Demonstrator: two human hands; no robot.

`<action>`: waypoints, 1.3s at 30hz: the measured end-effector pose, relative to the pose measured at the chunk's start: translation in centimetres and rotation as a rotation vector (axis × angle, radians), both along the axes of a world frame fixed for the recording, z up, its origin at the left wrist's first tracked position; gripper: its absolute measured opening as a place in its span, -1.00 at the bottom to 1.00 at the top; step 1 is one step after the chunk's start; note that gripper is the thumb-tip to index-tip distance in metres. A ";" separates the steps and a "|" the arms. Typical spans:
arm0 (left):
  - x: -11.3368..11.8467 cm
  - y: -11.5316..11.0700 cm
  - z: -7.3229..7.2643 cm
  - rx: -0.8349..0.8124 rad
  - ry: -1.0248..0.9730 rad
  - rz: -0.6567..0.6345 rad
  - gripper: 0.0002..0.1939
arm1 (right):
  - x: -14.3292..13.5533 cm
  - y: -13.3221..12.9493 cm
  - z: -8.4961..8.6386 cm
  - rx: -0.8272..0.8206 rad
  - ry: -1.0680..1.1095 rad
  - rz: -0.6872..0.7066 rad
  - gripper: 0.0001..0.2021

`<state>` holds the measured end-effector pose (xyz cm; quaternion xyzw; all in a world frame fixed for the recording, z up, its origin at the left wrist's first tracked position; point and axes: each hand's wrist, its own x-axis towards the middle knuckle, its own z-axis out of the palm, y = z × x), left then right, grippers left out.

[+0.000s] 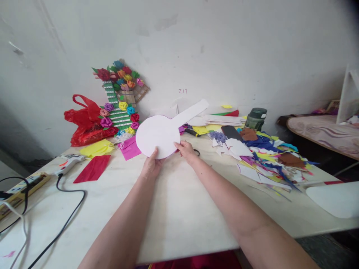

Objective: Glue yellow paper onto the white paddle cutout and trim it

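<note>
Both my hands hold up a white paddle-shaped cutout [157, 134], a round disc with a long straight strip rising to the upper right. My left hand [153, 164] pinches its lower edge, thumb on the front and fingers behind. On the right edge of the disc, my right hand [185, 150] grips with thumb and fingers. Behind the cutout lies a magenta paper sheet [130, 148], partly covered. More white cutouts [221, 120] are stacked farther back, near pliers-like handles [192, 131].
At left are a glue gun [70, 164], a power strip [28, 186], red paper [92, 169], yellow paper [97, 148] and a red plastic bag [86, 123]. A paper-flower decoration [120, 101] leans on the wall. Scraps [269, 157], a phone [232, 133] and a green bottle [255, 118] stand right.
</note>
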<state>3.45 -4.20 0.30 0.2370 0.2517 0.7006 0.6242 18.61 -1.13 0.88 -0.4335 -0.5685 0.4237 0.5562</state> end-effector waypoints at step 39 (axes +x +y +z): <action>-2.5 2.0 -1.3 0.045 0.241 0.174 -0.76 | 2.2 1.7 -3.0 0.032 0.055 -0.056 -0.63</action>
